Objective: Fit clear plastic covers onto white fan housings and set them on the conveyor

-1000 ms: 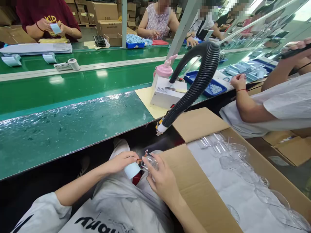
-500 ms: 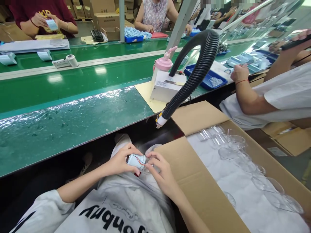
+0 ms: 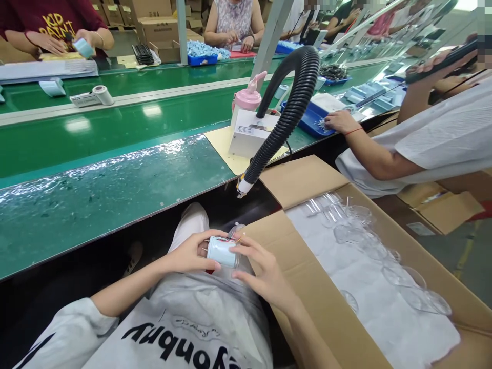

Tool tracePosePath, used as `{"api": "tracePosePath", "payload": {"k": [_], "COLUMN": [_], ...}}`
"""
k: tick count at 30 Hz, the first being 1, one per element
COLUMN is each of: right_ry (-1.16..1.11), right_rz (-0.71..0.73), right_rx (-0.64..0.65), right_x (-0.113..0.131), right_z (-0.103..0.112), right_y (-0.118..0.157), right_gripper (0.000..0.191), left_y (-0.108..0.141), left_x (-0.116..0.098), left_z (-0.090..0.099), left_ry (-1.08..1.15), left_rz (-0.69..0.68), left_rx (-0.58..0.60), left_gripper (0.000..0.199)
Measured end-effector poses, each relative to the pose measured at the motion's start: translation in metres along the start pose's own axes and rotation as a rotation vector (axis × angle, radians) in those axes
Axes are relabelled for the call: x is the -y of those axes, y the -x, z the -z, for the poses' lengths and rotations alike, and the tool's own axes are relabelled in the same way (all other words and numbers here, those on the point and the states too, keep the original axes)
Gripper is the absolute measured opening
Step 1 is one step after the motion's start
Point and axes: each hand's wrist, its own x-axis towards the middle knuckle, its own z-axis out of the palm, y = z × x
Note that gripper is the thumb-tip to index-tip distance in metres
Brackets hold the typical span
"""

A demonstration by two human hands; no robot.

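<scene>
Both hands work over your lap, below the green conveyor surface (image 3: pixel 96 179). Your left hand (image 3: pixel 188 253) grips the pale blue cylindrical part (image 3: pixel 222 251); your right hand (image 3: pixel 265 274) pinches its wired end. Likely mid-assembly; next calls for steady seating, wires clear.

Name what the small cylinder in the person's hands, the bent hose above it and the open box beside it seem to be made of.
The pale blue cylinder, held by the left hand and right hand, looks like smooth matte plastic, though that is uncertain. The black ribbed hose seems flexible corrugated plastic, given its ridges and slight sheen. The cardboard box shows brown, dull fibreboard flaps.
</scene>
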Motion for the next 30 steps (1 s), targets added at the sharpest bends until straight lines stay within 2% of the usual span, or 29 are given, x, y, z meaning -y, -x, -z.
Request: {"api": "tracePosePath", "payload": {"k": [1,4,10,25,30], "right_ry": [0.061,0.124,-0.012,-0.402,-0.506], "right_rz": [0.036,0.084,0.061,-0.360,-0.453], "right_rx": [0.036,0.098,0.117,0.174,0.168], "right_x": [-0.001,-0.001,0.000,0.005,0.006], "right_z": [0.002,0.008,0.012,0.017,0.013], "right_y": [0.000,-0.003,-0.019,-0.022,-0.024], "right_gripper": [0.033,0.032,0.036,0.052,0.054], "left_y": [0.000,0.003,0.005,0.003,0.001], "left_x": [0.000,-0.005,-0.024,-0.027,-0.026], "left_z": [0.000,0.002,0.009,0.010,0.012], "left_ry": [0.062,0.117,-0.097,-0.271,-0.327], "left_rz": [0.019,0.029,-0.073,-0.214,-0.312], "left_rx": [-0.004,0.007,-0.003,0.064,0.093], "left_gripper": [0.069,0.071,0.071,0.071,0.074]}}
